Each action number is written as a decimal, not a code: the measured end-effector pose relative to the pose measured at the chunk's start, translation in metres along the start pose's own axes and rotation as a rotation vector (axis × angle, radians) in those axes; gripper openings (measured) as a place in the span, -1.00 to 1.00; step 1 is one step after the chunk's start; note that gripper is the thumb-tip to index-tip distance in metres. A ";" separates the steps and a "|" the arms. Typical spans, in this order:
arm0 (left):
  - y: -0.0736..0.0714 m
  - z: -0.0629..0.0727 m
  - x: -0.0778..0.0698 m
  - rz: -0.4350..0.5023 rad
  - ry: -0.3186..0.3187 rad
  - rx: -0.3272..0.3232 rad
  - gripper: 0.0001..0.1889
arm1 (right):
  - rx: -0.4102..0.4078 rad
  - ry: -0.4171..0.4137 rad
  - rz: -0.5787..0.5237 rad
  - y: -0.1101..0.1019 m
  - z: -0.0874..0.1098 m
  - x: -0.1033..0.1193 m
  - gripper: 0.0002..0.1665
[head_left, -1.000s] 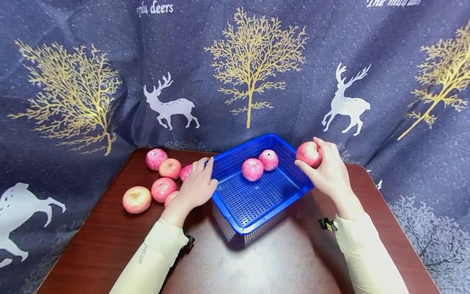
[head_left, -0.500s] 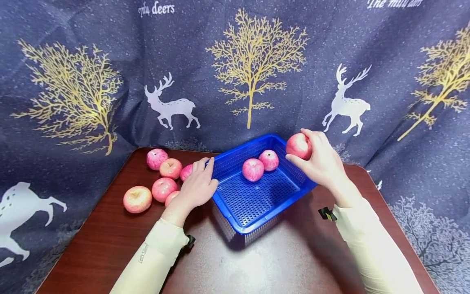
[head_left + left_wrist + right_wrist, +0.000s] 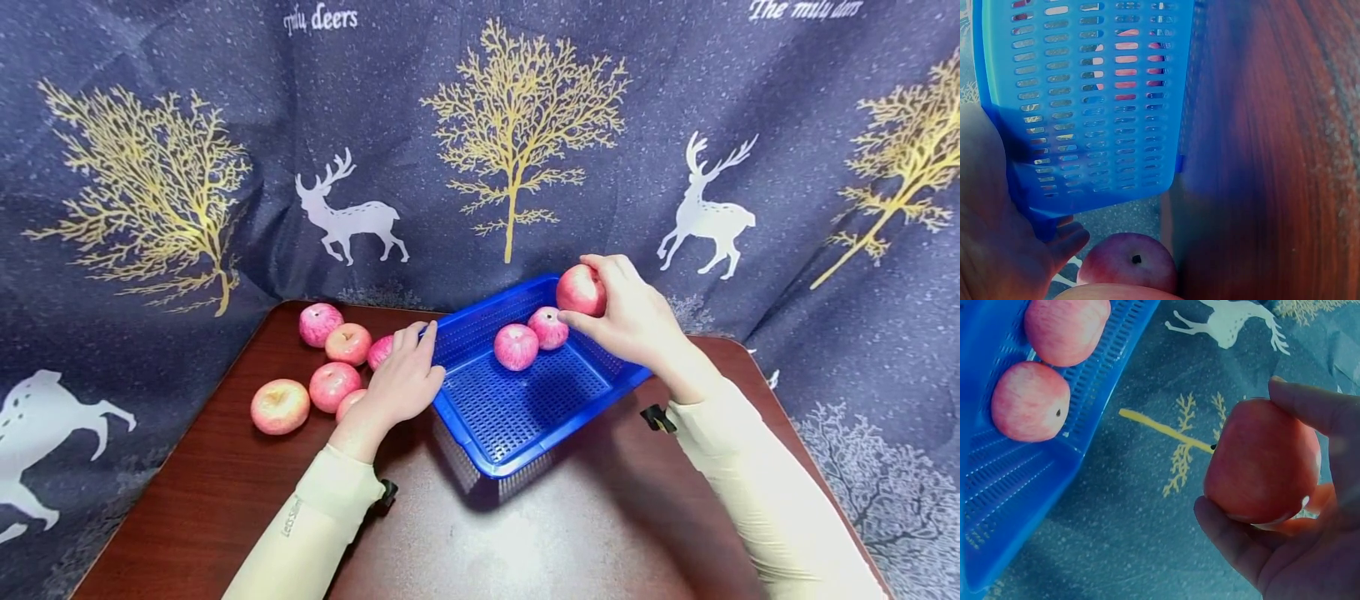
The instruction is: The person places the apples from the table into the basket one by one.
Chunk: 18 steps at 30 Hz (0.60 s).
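In the head view my right hand [image 3: 626, 312] holds a red apple [image 3: 581, 290] between thumb and fingers, above the far right part of a blue plastic basket [image 3: 465, 446]. The right wrist view shows the same held apple [image 3: 1263, 462] apart from the basket wall. Inside the basket, two pink apples [image 3: 516, 347] sit side by side on the perforated floor. My left hand [image 3: 405, 375] grips the basket's left rim; in the left wrist view its fingers [image 3: 1071, 242] curl at the rim's corner, close to an apple [image 3: 1129, 262].
Several apples [image 3: 335, 387] lie on the brown table [image 3: 210, 483] left of the basket, one of them partly hidden behind my left hand. A dark blue cloth [image 3: 450, 167] printed with deer and trees hangs behind the table.
My right hand has carried the held apple leftward, from beyond the basket's right rim to above its far right part. The left hand and the basket have stayed in place.
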<state>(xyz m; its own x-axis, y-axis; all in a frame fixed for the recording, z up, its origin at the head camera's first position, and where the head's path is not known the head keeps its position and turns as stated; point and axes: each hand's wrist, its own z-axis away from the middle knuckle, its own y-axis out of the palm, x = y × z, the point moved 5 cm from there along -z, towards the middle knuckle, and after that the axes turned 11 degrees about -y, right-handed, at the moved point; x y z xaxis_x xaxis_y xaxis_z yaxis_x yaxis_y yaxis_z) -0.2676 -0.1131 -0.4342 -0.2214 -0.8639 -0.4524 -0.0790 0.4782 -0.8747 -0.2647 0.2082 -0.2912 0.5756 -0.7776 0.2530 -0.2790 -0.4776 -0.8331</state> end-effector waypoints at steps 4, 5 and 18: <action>0.000 0.000 0.000 0.001 0.001 -0.001 -0.20 | 0.018 -0.026 0.001 0.005 -0.009 0.007 -0.06; -0.001 0.000 0.000 0.001 0.000 -0.001 -0.20 | 0.024 -0.032 0.001 0.006 -0.011 0.009 -0.05; 0.001 0.001 0.000 0.007 -0.006 0.006 -0.19 | 0.133 -0.091 -0.004 0.031 -0.036 0.023 -0.03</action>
<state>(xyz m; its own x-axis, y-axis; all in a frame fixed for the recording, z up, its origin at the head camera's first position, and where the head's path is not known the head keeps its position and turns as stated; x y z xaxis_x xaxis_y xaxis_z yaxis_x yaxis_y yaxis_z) -0.2665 -0.1134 -0.4352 -0.2159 -0.8614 -0.4598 -0.0714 0.4836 -0.8724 -0.2872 0.1609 -0.2932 0.6456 -0.7325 0.2159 -0.1759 -0.4177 -0.8914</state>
